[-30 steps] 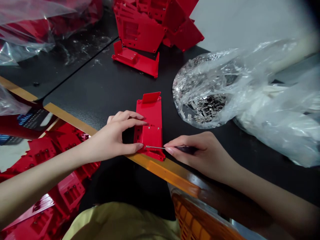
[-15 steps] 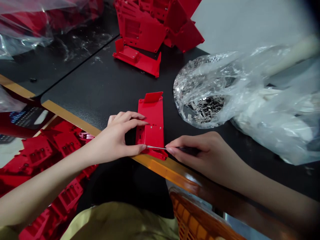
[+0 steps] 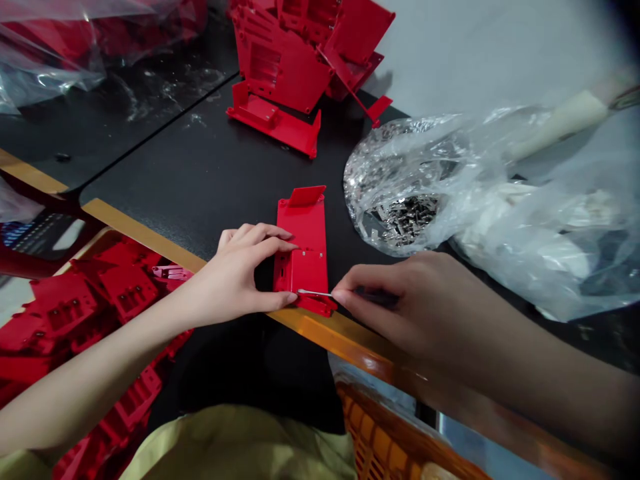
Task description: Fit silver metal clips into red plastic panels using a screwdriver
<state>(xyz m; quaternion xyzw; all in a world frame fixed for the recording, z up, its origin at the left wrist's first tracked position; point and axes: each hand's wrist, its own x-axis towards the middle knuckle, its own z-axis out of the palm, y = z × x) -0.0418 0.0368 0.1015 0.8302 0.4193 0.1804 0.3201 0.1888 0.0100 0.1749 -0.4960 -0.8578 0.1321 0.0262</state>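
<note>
At the table point(image 3: 200, 180) edge, the left hand point(image 3: 231, 280) is pinching the red part point(image 3: 305, 233) flat while the right hand point(image 3: 405, 300) is pinching a thin tool point(image 3: 314, 292) against its near end; the probing step is judged to be under way, calling for a steady tip

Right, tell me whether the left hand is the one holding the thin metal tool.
No, the tool is pinched in the right hand, while the left hand grips the red part.
</note>
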